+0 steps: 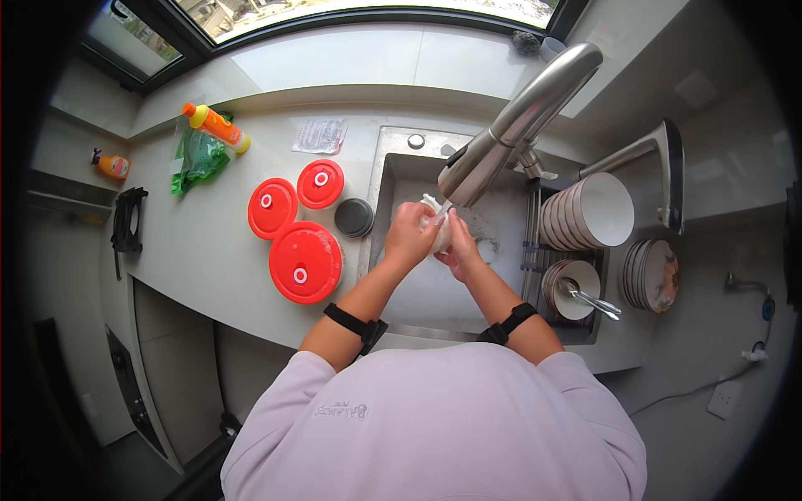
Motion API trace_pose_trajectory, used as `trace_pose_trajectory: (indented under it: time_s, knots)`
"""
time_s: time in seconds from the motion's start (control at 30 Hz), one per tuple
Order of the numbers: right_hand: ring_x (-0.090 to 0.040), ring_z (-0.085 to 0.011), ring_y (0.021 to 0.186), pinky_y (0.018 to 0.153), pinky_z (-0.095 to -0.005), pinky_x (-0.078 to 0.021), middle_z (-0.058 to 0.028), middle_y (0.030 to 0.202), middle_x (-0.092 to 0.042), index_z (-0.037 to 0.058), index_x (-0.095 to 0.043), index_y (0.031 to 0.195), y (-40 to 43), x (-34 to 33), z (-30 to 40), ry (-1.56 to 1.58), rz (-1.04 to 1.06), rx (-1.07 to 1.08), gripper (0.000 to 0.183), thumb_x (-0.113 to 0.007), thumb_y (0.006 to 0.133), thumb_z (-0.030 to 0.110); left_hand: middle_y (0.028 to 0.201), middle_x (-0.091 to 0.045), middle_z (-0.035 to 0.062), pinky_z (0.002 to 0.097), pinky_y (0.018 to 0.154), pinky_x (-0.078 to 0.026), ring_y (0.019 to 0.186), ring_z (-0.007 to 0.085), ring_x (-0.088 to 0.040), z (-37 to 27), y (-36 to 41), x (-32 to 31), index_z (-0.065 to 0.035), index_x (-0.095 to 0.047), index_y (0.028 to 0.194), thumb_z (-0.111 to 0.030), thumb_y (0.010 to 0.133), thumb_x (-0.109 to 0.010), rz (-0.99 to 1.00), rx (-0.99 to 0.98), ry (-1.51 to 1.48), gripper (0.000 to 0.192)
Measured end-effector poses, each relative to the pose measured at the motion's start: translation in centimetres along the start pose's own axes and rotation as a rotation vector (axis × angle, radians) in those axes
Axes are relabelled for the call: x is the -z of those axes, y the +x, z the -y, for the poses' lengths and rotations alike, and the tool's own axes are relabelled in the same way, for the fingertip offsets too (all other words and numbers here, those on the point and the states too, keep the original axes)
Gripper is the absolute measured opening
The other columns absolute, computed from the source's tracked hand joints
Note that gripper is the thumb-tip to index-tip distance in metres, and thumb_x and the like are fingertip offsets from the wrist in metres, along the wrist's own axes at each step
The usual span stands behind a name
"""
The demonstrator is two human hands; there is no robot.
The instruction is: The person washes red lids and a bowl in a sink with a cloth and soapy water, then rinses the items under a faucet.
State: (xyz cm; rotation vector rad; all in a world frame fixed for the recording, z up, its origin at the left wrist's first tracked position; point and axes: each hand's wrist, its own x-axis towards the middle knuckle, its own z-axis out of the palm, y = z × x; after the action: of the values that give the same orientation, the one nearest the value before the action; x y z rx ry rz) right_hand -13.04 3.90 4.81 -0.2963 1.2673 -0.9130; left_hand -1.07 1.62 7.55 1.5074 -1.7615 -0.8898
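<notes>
A white cloth (442, 239) is bunched between my two hands above the sink, under the mouth of the faucet (479, 166). Water runs from the spout onto it. My left hand (410, 232) grips the cloth from the left and top, its fingers bent over it. On the other side my right hand (461, 245) holds the cloth's right edge, with the thumb uppermost. Fingers hide much of the cloth. Below lies the stainless steel sink (432, 307), its bottom wet and whitish, with a drain partly visible to the right of my hands.
Left of the sink stand three red-lidded containers (306, 262) and a dark round lid (354, 218). A drying rack (532, 250) holds stacked bowls (586, 210) and smaller bowls with spoons (589, 299). Plates (650, 275) stand farther right. A detergent bottle (216, 128) lies on a green bag (200, 160).
</notes>
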Motion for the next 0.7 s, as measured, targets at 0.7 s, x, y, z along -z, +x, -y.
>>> trace_pose_trajectory:
  time_s: [0.7]
  knots:
    - [-0.054,-0.0124,0.084,0.072,-0.0276,-0.0455,-0.0042,0.095,-0.056,0.0033,-0.049,0.11,-3.6,-0.6,3.6,-0.211,0.503,0.067,0.042,-0.064,0.074,0.018,0.121,-0.045,0.0051,0.0464,0.09,-0.035,0.11,0.0234,-0.045,5.0,-0.4,0.3,-0.0152,-0.036,0.125,-0.065,0.081,-0.033,0.675,0.745,-1.415,0.067]
